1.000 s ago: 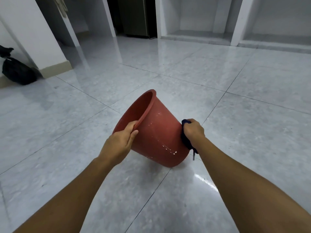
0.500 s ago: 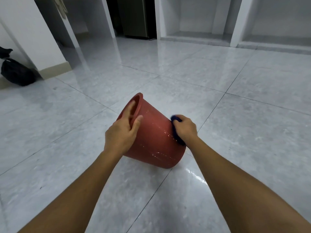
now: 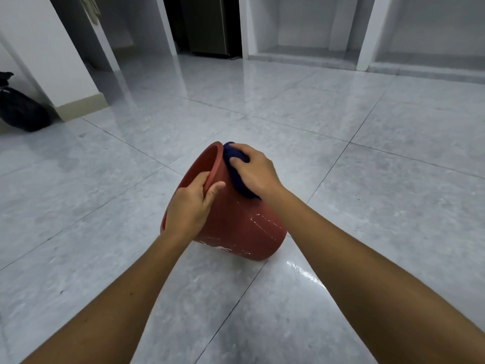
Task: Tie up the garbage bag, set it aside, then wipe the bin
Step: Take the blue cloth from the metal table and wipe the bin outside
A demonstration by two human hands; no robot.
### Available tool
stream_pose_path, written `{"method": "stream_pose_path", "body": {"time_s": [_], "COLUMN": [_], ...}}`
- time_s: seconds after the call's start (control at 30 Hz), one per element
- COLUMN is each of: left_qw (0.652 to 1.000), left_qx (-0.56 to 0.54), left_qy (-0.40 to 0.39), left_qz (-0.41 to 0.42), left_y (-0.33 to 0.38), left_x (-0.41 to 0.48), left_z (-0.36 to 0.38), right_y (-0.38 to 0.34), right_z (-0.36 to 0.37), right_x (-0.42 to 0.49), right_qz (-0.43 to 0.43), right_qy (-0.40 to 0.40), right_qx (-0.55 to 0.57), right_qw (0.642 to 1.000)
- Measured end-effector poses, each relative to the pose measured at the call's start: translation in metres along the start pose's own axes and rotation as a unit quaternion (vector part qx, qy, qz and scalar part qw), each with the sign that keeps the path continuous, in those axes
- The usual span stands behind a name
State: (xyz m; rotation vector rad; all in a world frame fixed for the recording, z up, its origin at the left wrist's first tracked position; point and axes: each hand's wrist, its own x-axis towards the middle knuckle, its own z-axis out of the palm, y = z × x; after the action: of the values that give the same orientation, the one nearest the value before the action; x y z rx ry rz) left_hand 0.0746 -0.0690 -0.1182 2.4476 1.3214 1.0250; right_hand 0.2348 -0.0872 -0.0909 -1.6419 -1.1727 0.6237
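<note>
Bin [image 3: 236,227], red and without a liner, is tilted on the tiled floor [image 3: 367,179] with its mouth turned away to the left. Its near rim is clamped by the left hand [image 3: 189,208], thumb outside and fingers curled inside. A dark blue cloth [image 3: 236,166] is pressed against the upper outer wall by the right hand [image 3: 256,169], fingers spread over it. A black bag [image 3: 22,109], seemingly the tied garbage bag, lies well apart by the wall. Wiping is judged underway; pale streaks remain lower down.
</note>
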Motion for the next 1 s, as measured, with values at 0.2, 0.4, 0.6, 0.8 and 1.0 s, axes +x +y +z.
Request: {"method": "stream_pose_path", "body": {"time_s": [0.2, 0.4, 0.6, 0.8, 1.0], "left_qw": [0.997, 0.996, 0.999, 0.993, 0.998], "left_qx": [0.067, 0.012, 0.03, 0.113, -0.022], "left_qy": [0.007, -0.071, -0.015, 0.038, -0.046], "left_qz": [-0.041, -0.043, -0.019, -0.006, -0.038], "left_y": [-0.026, -0.016, 0.011, -0.027, -0.012], "left_x": [-0.03, -0.023, 0.027, -0.027, -0.011], "left_z": [-0.016, -0.018, -0.01, -0.033, -0.023], "right_y": [0.074, 0.054, -0.006, 0.067, 0.028], "right_z": [-0.01, -0.003, 0.008, -0.013, 0.001], "right_x": [-0.014, -0.008, 0.007, -0.022, -0.012], "right_qz": [0.194, 0.185, 0.014, 0.235, 0.1], "right_qy": [0.053, 0.033, 0.021, 0.002, -0.005], "right_qx": [-0.12, -0.134, -0.087, -0.122, -0.094], "right_qw": [0.972, 0.973, 0.996, 0.964, 0.991]}}
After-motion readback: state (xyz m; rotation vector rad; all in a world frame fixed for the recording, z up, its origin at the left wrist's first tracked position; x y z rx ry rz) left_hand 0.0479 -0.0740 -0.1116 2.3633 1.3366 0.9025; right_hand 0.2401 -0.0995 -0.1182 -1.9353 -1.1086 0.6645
